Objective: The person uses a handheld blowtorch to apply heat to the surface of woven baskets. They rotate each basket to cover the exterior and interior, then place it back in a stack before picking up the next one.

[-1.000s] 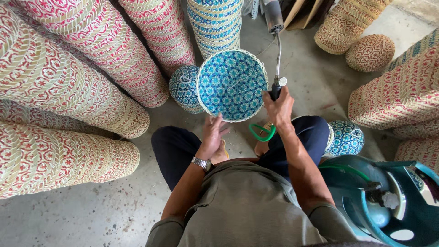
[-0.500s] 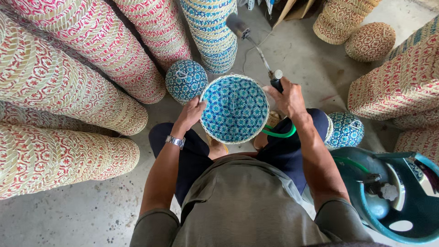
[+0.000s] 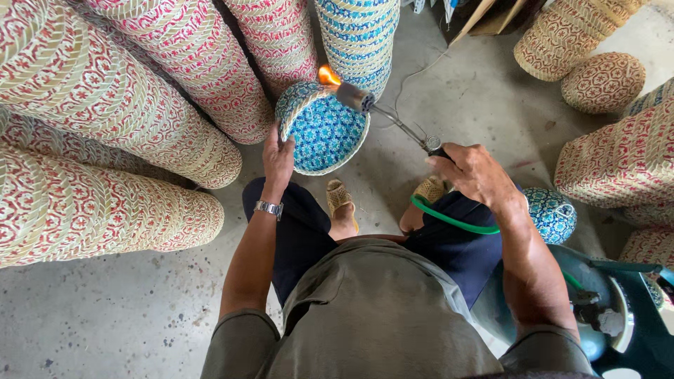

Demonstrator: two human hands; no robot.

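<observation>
now | left hand (image 3: 279, 160) grips blue basket (image 3: 321, 130); right hand (image 3: 476, 174) clasps torch (image 3: 382, 112)

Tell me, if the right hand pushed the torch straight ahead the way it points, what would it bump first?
Most likely the blue woven basket in the left hand. The right hand aims the torch up-left, its flame already at the basket's rim, though depth is unclear.

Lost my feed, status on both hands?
Left hand grips blue woven round basket. Right hand holds lit metal gas torch. Flame at basket rim.
</observation>
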